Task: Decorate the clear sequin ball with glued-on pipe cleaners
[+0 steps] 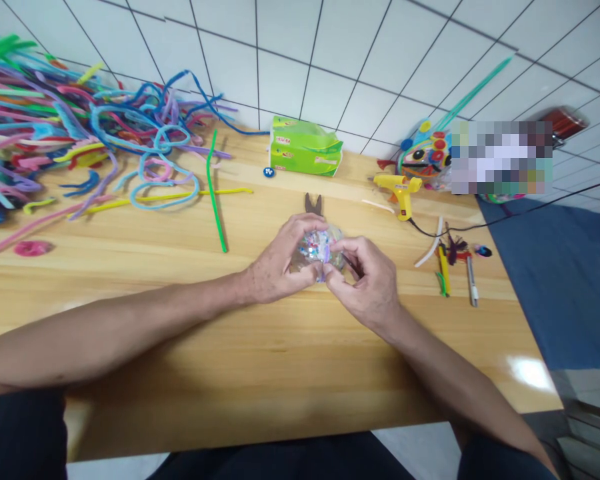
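Note:
A small clear plastic bag or container (311, 248) with shiny, colourful bits in it is between my hands above the table; its exact kind is hard to make out. My left hand (283, 263) is curled around its left side, thumb below and fingers above. At its right edge, my right hand (367, 277) pinches near a short purple strip (326, 252). Something thin and dark shows beneath the right fingers, mostly hidden. Just beyond the left fingertips lie the dark jaws of a pair of pliers (313, 204).
Pipe cleaners (165, 143) are heaped at the left; a green one (215, 193) lies apart. Along the wall are a green tissue pack (305, 148), a blue button (269, 172) and a yellow glue gun (399, 193) with a cord. A utility knife (473, 281) lies right.

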`<move>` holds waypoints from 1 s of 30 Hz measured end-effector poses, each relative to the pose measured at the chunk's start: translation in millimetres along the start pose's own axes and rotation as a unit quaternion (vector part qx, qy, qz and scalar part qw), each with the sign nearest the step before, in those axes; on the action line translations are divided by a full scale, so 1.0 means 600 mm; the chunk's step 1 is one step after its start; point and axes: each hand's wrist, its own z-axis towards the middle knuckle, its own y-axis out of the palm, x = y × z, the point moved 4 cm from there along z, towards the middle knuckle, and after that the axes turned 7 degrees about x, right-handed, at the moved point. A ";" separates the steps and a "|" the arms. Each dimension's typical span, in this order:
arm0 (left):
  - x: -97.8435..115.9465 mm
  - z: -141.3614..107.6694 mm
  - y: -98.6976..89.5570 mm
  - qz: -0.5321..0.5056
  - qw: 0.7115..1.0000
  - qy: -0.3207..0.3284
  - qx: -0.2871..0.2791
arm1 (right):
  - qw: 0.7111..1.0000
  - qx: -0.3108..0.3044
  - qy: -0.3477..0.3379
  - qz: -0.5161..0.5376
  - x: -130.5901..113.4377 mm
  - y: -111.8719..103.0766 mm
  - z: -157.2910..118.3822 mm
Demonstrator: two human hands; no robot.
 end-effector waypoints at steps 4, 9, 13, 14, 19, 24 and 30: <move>-0.002 -0.001 0.001 -0.001 1.000 -0.006 0.002 | 0.998 -0.024 0.035 0.037 0.006 -0.001 0.007; -0.001 -0.001 0.002 -0.005 1.000 -0.014 0.003 | 0.996 -0.027 0.055 0.072 0.013 -0.002 0.012; -0.001 0.000 0.002 0.000 1.000 -0.017 0.004 | 0.996 -0.025 0.050 0.070 0.013 -0.002 0.012; -0.001 0.000 0.003 0.001 1.000 -0.017 0.003 | 0.996 -0.024 0.047 0.071 0.013 -0.002 0.012; 0.002 0.000 0.003 0.009 1.000 -0.012 -0.002 | 0.996 -0.021 0.037 0.079 0.011 -0.001 0.013; 0.005 0.001 0.002 0.025 1.000 -0.005 -0.003 | 0.995 -0.026 0.044 0.087 0.012 -0.002 0.014; 0.000 -0.001 0.005 0.018 1.000 0.015 0.006 | 0.993 -0.022 0.054 0.104 0.013 -0.001 0.013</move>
